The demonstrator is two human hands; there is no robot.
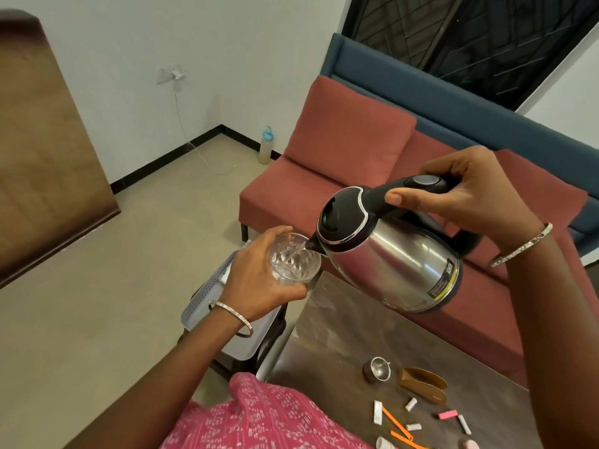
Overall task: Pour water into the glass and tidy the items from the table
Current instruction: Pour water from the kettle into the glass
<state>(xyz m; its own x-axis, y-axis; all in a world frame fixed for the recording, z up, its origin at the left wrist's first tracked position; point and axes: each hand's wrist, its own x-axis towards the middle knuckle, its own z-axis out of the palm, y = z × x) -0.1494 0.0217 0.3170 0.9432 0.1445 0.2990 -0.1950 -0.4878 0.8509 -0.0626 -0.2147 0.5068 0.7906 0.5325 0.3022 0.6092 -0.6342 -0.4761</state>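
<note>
My left hand (pixel 259 280) grips a clear faceted glass (pixel 293 262) in the air beyond the table's far corner. My right hand (pixel 466 196) holds the black handle of a steel electric kettle (pixel 389 247), which is tilted with its spout at the glass's rim. A thin stream of water runs into the glass, and a little water lies at its bottom. On the dark table (pixel 330 335) lie several small sachets (pixel 377 412), orange sticks (pixel 393 421), a brown holder (pixel 423 384) and a small steel strainer (pixel 377 369).
A grey perforated tray (pixel 207 303) sits on a low stand under my left hand. A red sofa (pixel 350 150) with a blue back stands behind the table. A bottle (pixel 265 145) stands by the wall, and a wooden panel (pixel 42 140) is at the left.
</note>
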